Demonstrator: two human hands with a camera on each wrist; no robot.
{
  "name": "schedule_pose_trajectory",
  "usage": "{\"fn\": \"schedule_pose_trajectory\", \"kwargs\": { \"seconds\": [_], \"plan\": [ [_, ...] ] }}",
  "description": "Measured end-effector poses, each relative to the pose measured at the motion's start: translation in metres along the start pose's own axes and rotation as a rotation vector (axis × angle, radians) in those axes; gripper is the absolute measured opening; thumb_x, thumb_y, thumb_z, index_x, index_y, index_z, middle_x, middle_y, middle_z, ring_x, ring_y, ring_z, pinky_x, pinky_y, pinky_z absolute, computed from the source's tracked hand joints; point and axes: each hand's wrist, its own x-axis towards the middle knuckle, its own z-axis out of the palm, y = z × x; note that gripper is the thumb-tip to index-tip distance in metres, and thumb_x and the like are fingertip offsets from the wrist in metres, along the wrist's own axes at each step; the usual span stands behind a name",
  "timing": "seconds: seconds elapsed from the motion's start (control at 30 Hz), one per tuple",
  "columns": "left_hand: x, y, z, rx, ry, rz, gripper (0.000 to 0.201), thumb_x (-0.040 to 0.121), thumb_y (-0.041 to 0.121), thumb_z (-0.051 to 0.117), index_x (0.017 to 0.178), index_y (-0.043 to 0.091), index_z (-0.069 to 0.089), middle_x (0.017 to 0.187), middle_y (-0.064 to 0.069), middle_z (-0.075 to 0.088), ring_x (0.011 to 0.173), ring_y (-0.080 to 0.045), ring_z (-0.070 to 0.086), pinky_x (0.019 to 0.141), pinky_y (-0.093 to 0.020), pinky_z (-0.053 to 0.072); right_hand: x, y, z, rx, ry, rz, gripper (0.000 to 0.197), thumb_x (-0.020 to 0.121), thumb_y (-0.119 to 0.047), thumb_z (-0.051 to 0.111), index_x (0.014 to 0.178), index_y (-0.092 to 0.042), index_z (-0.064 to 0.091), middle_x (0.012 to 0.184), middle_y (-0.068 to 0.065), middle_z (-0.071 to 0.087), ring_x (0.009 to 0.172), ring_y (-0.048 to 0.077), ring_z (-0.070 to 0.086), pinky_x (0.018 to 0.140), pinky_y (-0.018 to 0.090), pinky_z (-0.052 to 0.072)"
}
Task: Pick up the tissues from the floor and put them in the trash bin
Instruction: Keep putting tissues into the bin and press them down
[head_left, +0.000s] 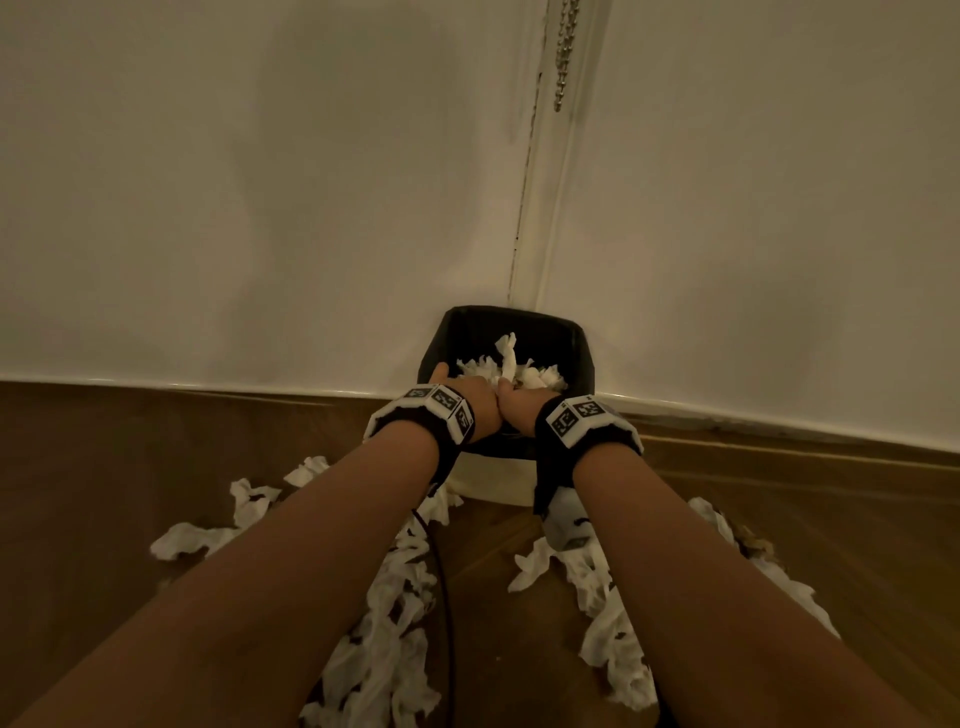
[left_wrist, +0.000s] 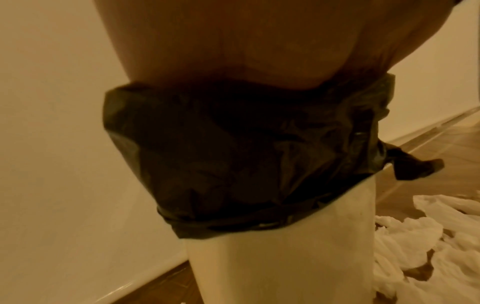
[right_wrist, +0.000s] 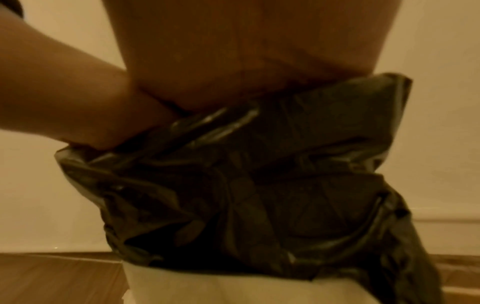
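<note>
Both hands were plunged side by side into the trash bin (head_left: 582, 358), left hand (head_left: 475, 397) and right hand (head_left: 519, 402) touching, apparently packing down the tissues in the bin (head_left: 511, 366) to make room; whether the fingers were spread or gripping paper could not be told. The bin stood tight in the wall corner, black liner (left_wrist: 233, 148) folded over its rim. Many loose tissues (head_left: 395, 613) lay on the floor (head_left: 104, 467) beneath both forearms, leaving approach only from the front.

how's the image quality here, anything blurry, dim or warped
Head view: dim, warm light, wide-angle bend in the skirting, yet the tissues in the trash bin read clearly. Left wrist view: soft, orange-tinted, the black liner nearly featureless. Right wrist view: blurred, with glare streaks on the liner.
</note>
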Motion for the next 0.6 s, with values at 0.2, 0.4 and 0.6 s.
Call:
{"fn": "schedule_pose_trajectory", "kwargs": {
  "seconds": [0.2,0.4,0.6],
  "plan": [
    [-0.046,-0.007,-0.021,-0.378,0.545,-0.068,0.030,0.095,0.031,0.032,0.100,0.022,0.060,0.102,0.001,0.059,0.093,-0.018,0.056,0.092,-0.038,0.027,-0.034,-0.001,-0.017,-0.352,0.163,-0.259,0.051,0.099,-0.037,0.020,0.146,-0.019,0.025,0.147,0.013,0.032,0.135,0.036,0.029,0.112,0.052,0.022],
    [-0.093,-0.028,-0.009,-0.670,0.827,-0.194,0.026,0.095,0.030,0.034,0.091,0.027,0.059,0.091,0.009,0.061,0.087,-0.013,0.055,0.081,-0.031,0.024,-0.076,-0.015,-0.016,-0.290,0.546,-0.484,0.037,0.098,-0.033,0.034,0.114,-0.011,0.059,0.120,0.011,0.056,0.114,0.030,0.048,0.094,0.043,0.039],
    [-0.133,-0.055,0.042,-0.776,0.745,-0.371,0.025,0.094,0.025,0.037,0.084,0.031,0.059,0.075,0.013,0.055,0.084,-0.016,0.059,0.086,-0.034,0.035,-0.108,-0.041,0.019,-0.095,0.456,-0.726,0.024,0.095,-0.023,0.040,0.085,-0.009,0.058,0.088,0.009,0.059,0.086,0.025,0.055,0.070,0.033,0.043]
  ]
}}
